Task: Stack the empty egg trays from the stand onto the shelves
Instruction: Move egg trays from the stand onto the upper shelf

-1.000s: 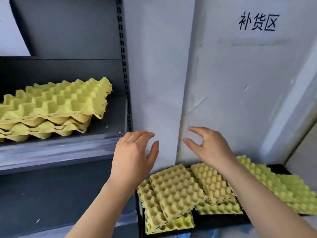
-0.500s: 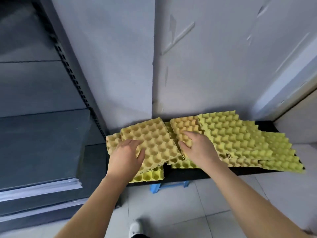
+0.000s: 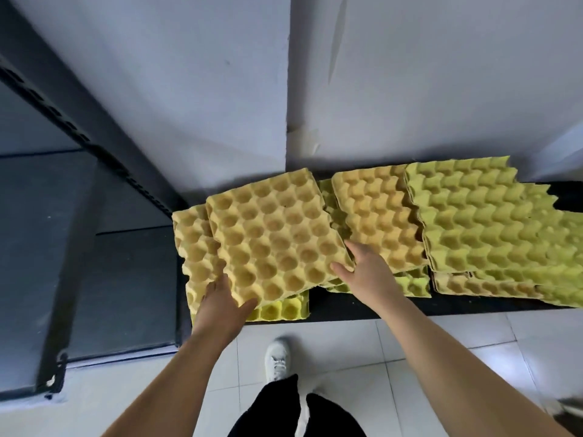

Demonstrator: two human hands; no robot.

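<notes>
Currently both grips are on the top egg tray [image 3: 274, 238], an orange-yellow one lying askew on the pile at the left end of the black stand [image 3: 362, 312]. The left grip [image 3: 220, 305] holds its near left corner, thumb along the near edge. The right grip [image 3: 369, 275] pinches its near right corner, thumb on top and fingers along the right edge.

The tray's far edge sits close to the white wall [image 3: 189, 89], and its left edge overhangs a lower tray [image 3: 192, 247] that pokes out toward the dark shelf unit [image 3: 126, 279]. A bright yellow tray [image 3: 284, 310] shows under its near edge. Just to the right lies a second orange tray [image 3: 378, 216], its near edge touching the right grip, and beyond that a greenish stack [image 3: 489, 222] spreads to the right end of the stand.

Open room is on the near side: white floor tiles [image 3: 441, 348], with one white shoe [image 3: 277, 361] between the forearms.
</notes>
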